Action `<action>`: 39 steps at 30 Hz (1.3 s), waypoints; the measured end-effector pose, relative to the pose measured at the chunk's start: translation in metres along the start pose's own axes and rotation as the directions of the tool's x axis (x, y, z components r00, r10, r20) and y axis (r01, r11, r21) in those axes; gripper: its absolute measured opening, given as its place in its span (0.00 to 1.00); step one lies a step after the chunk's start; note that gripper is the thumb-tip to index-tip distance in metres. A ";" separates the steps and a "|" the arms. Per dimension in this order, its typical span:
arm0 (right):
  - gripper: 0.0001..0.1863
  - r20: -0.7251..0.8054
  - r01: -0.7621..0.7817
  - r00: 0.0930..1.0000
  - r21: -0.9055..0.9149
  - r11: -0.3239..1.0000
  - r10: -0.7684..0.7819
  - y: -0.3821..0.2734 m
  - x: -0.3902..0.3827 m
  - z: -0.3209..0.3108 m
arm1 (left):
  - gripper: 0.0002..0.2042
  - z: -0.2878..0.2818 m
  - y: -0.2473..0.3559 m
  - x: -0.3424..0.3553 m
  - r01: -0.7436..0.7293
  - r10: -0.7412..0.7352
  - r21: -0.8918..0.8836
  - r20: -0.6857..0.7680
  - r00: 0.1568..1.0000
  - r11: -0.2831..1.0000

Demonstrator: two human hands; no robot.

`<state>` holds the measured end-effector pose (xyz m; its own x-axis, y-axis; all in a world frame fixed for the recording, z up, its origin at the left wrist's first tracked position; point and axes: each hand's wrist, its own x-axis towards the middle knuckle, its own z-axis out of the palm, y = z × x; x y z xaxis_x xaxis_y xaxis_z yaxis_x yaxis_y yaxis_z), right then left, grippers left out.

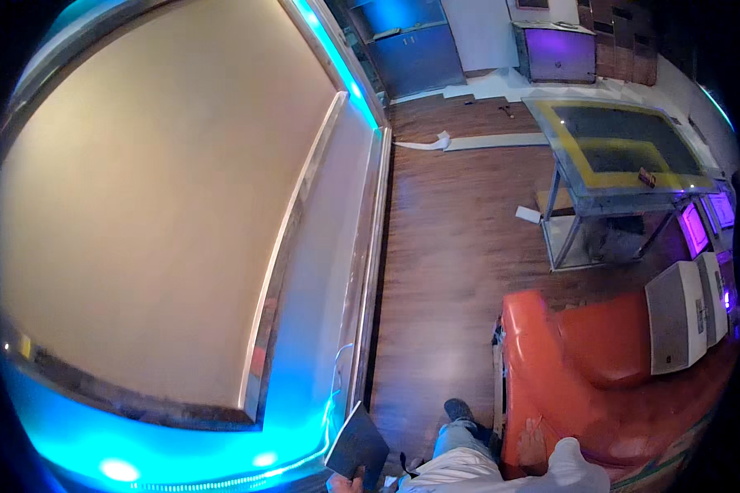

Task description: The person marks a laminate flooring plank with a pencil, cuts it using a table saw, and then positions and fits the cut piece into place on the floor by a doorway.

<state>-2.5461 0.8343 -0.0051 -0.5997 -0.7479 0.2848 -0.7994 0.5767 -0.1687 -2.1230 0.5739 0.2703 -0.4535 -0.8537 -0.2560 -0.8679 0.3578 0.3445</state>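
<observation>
At the bottom edge, my left hand [345, 482] is closed on the lower end of a dark, flat, rectangular panel [358, 446]. The panel tilts beside the blue-lit ledge, and its exact kind does not show. Below me are my pale-trousered legs [460, 460], with a dark shoe [458, 409] on the wood floor. To their right, a skin-toned shape [533, 445] rests against an orange sofa [617, 419]; whether it is my right hand or a bare foot I cannot make out.
A large pale framed panel [156, 197] with blue strip lighting fills the left. At right stands a glass-topped table [633, 152] with a yellow border. White boxy units [674, 320] sit on the sofa. A pale strip [493, 141] crosses the wood floor [444, 238], near a small white box [528, 214].
</observation>
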 end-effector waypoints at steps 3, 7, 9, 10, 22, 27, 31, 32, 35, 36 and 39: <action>0.24 0.067 0.028 0.997 0.022 0.999 -0.029 -0.009 0.025 0.008 | 0.18 0.014 -0.037 0.077 -0.049 0.042 -0.068 -0.091 0.995 0.996; 0.23 0.160 0.062 0.985 0.058 0.996 -0.070 -0.010 0.055 0.008 | 0.21 0.002 0.008 0.199 0.245 -0.244 -0.003 0.076 0.967 0.970; 0.23 0.182 0.085 0.977 0.122 0.989 -0.106 -0.015 0.077 0.009 | 0.19 0.004 0.029 0.257 0.153 -0.160 -0.427 0.020 0.987 0.891; 0.23 0.185 0.102 0.974 0.161 0.982 -0.131 -0.018 0.093 0.013 | 0.18 0.000 0.049 0.287 0.037 -0.062 -0.434 -0.042 0.997 0.900; 0.18 0.701 -0.673 0.638 0.305 0.674 0.320 -0.056 0.429 0.037 | 0.23 -0.041 0.200 0.668 -0.392 0.255 -0.541 -0.311 0.915 0.744; 0.17 0.567 -0.832 0.552 0.324 0.451 0.612 -0.064 0.431 0.061 | 0.16 -0.090 0.364 0.783 -0.352 0.233 -0.762 -0.265 0.935 0.544; 0.13 0.527 -0.965 0.247 0.055 0.258 0.813 -0.040 0.392 0.126 | 0.17 -0.077 0.433 0.867 -0.198 0.203 -0.776 -0.092 0.975 0.598; 0.12 0.591 -0.953 0.268 0.050 0.297 0.761 -0.033 0.403 0.136 | 0.18 -0.076 0.456 0.891 -0.206 0.195 -0.747 -0.105 0.975 0.632; 0.12 0.815 -0.932 0.207 -0.004 0.363 0.541 0.010 0.447 0.183 | 0.18 -0.059 0.498 0.954 -0.150 0.148 -0.696 -0.063 0.987 0.703; 0.12 0.846 -0.939 0.170 -0.017 0.343 0.506 0.037 0.454 0.207 | 0.19 -0.059 0.519 0.968 -0.115 0.128 -0.692 -0.034 0.991 0.712; 0.15 0.804 -0.996 -0.012 -0.060 0.062 0.595 0.151 0.469 0.274 | 0.19 -0.068 0.614 0.992 0.052 -0.038 -0.513 0.037 0.999 0.857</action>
<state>-2.9579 0.4805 -0.1556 -0.4994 0.0877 -0.8619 0.5502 0.8006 -0.2373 -3.0919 -0.0786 0.2897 -0.4271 -0.8521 -0.3025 -0.6633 0.0679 0.7452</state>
